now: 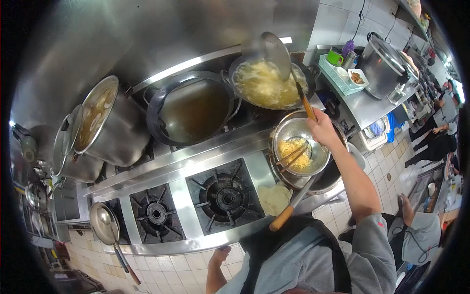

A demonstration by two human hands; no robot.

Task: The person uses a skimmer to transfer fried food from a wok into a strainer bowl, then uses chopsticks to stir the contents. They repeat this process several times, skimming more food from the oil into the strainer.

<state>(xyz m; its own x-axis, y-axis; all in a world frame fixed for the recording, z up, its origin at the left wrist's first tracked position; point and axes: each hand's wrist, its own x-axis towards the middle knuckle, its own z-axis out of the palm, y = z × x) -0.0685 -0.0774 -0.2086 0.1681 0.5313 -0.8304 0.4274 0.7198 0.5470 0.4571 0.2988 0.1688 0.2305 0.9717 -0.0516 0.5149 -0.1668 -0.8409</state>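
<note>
Fingers [317,120] of the right hand [325,130] clamp the handle of a skimmer [277,55], raised over bubbling liquid in the far-right wok [267,107]; a hasty tilt could splash the hand. Golden bits [289,145] sit near right in a strainer [319,159]. Left hand [221,255] hangs near (open or closed, I can't tell).

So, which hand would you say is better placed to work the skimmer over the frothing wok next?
Right, I'd judge: the right hand grips the skimmer by its wooden handle, its head over the wok. The left hand hangs low in front of the stove.
</note>
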